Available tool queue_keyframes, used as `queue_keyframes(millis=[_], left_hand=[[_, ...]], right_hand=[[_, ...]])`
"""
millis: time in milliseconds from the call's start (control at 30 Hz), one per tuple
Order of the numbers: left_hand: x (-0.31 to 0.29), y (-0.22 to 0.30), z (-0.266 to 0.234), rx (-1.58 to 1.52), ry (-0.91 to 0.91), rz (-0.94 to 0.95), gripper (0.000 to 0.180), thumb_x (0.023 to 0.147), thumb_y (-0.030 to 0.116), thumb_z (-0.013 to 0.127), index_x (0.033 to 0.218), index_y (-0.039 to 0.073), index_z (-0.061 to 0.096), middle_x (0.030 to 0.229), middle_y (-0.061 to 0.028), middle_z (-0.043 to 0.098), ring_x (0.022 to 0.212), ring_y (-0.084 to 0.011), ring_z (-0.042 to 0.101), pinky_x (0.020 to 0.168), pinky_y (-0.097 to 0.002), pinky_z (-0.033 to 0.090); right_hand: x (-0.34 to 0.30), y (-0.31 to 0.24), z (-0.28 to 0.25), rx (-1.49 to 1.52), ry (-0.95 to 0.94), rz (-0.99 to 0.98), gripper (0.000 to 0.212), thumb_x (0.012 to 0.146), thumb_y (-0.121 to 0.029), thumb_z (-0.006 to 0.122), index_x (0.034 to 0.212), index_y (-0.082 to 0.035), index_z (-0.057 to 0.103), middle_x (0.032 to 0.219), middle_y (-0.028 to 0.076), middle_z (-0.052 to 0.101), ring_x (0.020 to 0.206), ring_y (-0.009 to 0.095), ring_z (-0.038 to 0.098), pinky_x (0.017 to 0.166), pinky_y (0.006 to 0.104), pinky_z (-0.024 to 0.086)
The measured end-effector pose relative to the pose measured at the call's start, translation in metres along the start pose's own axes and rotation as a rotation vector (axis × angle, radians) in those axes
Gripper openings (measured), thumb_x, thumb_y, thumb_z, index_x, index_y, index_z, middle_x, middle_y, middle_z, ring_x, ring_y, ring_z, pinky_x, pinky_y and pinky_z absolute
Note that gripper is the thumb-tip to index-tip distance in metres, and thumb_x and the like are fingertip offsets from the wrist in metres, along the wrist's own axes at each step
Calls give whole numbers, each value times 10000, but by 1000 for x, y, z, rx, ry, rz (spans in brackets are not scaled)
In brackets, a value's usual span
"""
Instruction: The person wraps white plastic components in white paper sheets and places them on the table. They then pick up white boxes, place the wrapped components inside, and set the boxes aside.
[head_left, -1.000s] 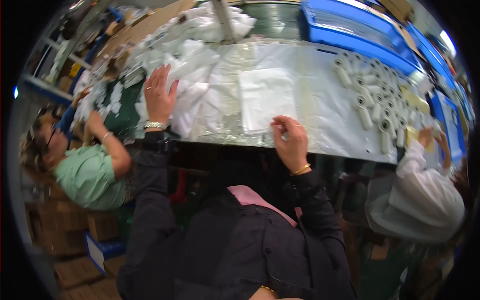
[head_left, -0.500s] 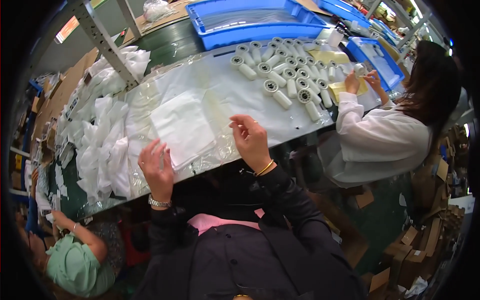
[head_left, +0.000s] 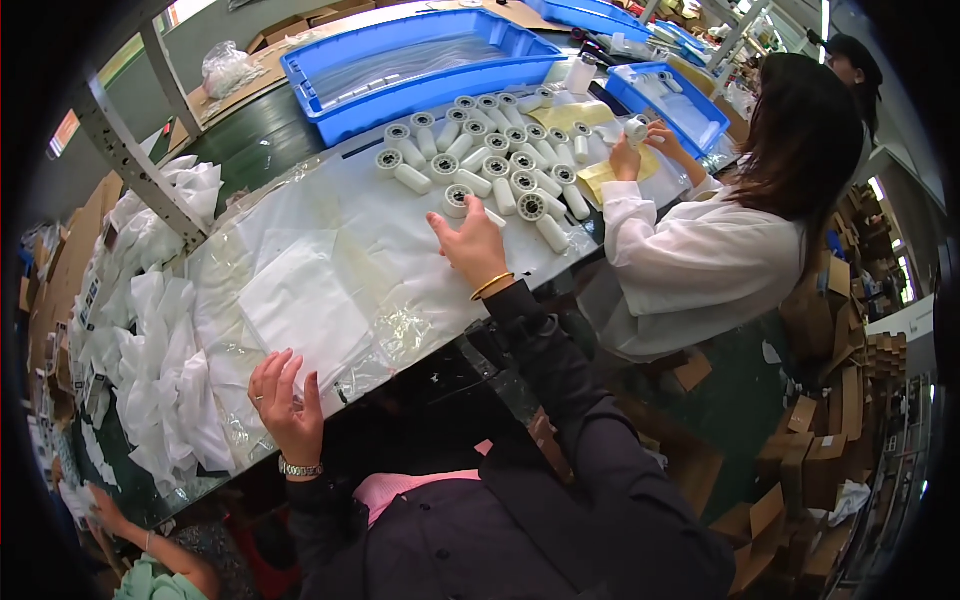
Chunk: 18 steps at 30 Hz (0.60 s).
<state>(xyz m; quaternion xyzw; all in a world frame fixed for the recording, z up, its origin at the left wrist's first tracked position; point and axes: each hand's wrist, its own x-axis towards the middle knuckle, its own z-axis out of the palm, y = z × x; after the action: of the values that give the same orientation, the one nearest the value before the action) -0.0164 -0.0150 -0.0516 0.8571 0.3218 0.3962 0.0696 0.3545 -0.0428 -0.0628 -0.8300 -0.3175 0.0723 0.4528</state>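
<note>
My left hand [head_left: 288, 408] is open, fingers apart and holding nothing, at the near edge of a stack of thin white sheets [head_left: 305, 305]. Farther right, my right hand [head_left: 472, 245] reaches over the table with its thumb spread from the fingers and nothing in its grasp. Just beyond its fingertips lies a cluster of several white pieces with round ringed heads and stubby handles, looking like small shower heads [head_left: 497, 168]. The nearest of these white pieces [head_left: 457, 198] is partly hidden by that hand; whether they touch I cannot tell.
A heap of white wrapped bundles [head_left: 165, 350] covers the table's left end beside a metal post [head_left: 140, 165]. Behind the pieces stands a large blue tray [head_left: 330, 122]. At right, a person in a white top [head_left: 690, 250] handles a white piece near a smaller blue bin [head_left: 700, 130].
My right hand has moved from beside the sheets toward the white pieces. My left hand stays near the sheets' front edge. The whole view has shifted toward the right.
</note>
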Motion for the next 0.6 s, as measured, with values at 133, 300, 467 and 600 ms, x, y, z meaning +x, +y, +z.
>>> queue_keyframes(millis=[133,300,467,600], left_hand=[[-4,-2,1,0,-4,-16,224,931,101,761,1143,33,734,1251,-124,720,1277,-354,621,1119,-469,413],[-3,0,-1,40,-17,-19,222,920,111,777,1125,36,737,1229,-120,727,1270,-356,624,1117,-469,412],[1,-1,5,8,9,-10,251,880,153,827,1087,46,735,1194,-102,730,1249,-349,627,1114,-477,410],[-1,-1,4,7,7,-11,253,872,158,835,1078,51,734,1188,-98,732,1248,-344,629,1112,-475,412]], right_hand=[[-8,-18,-9,-145,33,-43,907,897,-467,814,1492,92,418,1032,285,758,943,410,760,805,446,600],[-12,-24,-11,-161,32,51,871,883,-502,814,1436,84,484,1099,318,736,1060,467,714,909,501,569],[3,-10,-17,-138,32,58,793,874,-544,801,1346,43,553,1004,278,757,979,460,734,842,521,580],[-6,-29,-20,-206,-56,47,663,878,-547,794,1231,-12,625,952,248,761,937,455,738,790,519,582]])
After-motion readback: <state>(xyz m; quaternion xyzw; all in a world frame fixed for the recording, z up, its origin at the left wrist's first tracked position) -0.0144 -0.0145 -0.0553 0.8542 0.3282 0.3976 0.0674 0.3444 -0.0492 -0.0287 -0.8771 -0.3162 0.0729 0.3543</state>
